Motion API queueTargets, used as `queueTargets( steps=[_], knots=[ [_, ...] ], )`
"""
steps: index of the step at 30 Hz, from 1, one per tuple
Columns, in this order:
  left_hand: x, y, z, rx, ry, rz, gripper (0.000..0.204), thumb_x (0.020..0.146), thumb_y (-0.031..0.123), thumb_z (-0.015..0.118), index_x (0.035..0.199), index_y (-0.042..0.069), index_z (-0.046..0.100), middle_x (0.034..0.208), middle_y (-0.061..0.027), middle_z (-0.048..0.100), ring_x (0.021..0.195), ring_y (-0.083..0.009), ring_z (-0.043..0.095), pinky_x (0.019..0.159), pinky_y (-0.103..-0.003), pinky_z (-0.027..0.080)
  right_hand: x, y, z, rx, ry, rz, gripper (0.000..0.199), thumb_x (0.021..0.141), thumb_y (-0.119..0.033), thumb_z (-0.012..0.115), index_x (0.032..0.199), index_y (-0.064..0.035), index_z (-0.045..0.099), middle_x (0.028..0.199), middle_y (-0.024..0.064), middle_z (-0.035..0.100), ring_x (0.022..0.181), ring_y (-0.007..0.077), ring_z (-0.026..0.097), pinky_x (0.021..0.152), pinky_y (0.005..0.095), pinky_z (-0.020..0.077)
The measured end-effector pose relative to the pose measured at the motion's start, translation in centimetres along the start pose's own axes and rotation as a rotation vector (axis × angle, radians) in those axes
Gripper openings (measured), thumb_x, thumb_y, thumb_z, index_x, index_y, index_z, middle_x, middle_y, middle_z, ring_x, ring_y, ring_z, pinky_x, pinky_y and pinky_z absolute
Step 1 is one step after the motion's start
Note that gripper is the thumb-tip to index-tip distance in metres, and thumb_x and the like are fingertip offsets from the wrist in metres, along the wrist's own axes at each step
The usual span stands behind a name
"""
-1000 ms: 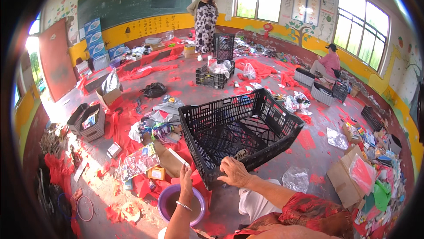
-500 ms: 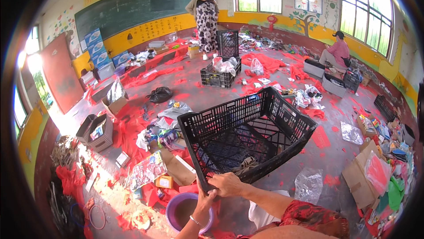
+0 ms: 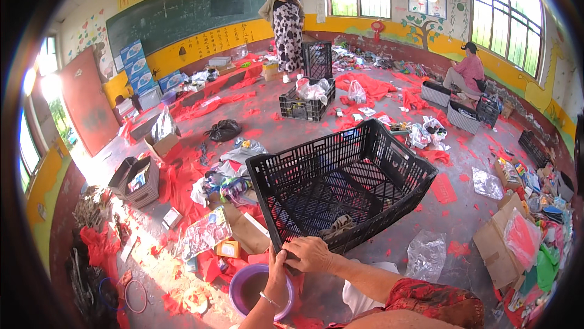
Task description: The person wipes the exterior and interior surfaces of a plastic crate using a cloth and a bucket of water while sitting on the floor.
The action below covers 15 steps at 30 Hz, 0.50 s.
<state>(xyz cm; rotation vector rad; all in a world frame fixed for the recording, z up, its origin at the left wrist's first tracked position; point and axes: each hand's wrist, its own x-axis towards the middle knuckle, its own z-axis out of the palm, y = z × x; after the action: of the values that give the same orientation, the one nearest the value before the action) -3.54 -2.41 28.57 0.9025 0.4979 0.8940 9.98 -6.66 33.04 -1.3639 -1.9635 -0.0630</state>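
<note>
A large black plastic crate (image 3: 313,171) with slatted walls is tilted in front of me. At its near left corner, my right hand (image 3: 309,254) is closed over the rim. Just below, my left hand (image 3: 277,271), with a bracelet at the wrist, is closed round the same corner; its fingertips are partly hidden. Inside the crate, against the near wall, lies a small grey-brown item (image 3: 336,225) that I cannot make out. Beneath my left forearm stands a purple basin (image 3: 233,292) with murky contents.
Cardboard (image 3: 249,231), crumpled cloth (image 3: 234,186) and red scraps litter the floor to the left. A grey basket (image 3: 143,192) stands farther left. Beyond are another black crate (image 3: 304,108) and a standing person (image 3: 288,31). Another person (image 3: 468,73) sits right, near a heap of goods (image 3: 547,219).
The room has shifted slightly rightward in the view, while the crate stays nearly in place before me. Both hands keep their hold on its corner.
</note>
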Motion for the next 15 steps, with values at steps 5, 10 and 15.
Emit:
queueTargets(
  steps=[5, 10, 15],
  knots=[
    [0.1, 1.3, 1.3, -0.008, 0.016, -0.019, 0.039, 0.084, 0.024, 0.048, 0.118, 0.008, 0.039, 0.102, -0.0076, 0.052, 0.094, -0.017, 0.054, 0.081, -0.03, 0.046, 0.2, 0.7, 0.2, -0.025, -0.031, -0.004, 0.036, 0.07, -0.032, 0.062, 0.094, -0.005, 0.057, 0.077, 0.0084, 0.058, 0.069, 0.0243, 0.06, 0.061, 0.0345, 0.0489],
    [0.3, 0.9, 0.9, 0.015, 0.013, -0.01, 0.039, 0.083, 0.025, 0.047, 0.117, 0.008, 0.04, 0.101, -0.0075, 0.052, 0.093, -0.0161, 0.054, 0.081, -0.028, 0.046, 0.2, 0.8, 0.2, -0.032, -0.072, -0.005, 0.034, 0.073, -0.033, 0.061, 0.091, -0.0049, 0.057, 0.074, 0.0085, 0.056, 0.067, 0.0249, 0.059, 0.06, 0.0351, 0.0485],
    [1.3, -0.8, -0.5, 0.04, 0.005, 0.032, 0.036, 0.083, 0.024, 0.045, 0.114, 0.007, 0.04, 0.101, -0.0077, 0.052, 0.091, -0.0165, 0.055, 0.079, -0.029, 0.047, 0.3, 1.2, 0.0, -0.024, -0.06, -0.038, 0.036, 0.073, -0.036, 0.061, 0.091, -0.0048, 0.057, 0.075, 0.009, 0.055, 0.068, 0.025, 0.059, 0.062, 0.0346, 0.048]
  ],
)
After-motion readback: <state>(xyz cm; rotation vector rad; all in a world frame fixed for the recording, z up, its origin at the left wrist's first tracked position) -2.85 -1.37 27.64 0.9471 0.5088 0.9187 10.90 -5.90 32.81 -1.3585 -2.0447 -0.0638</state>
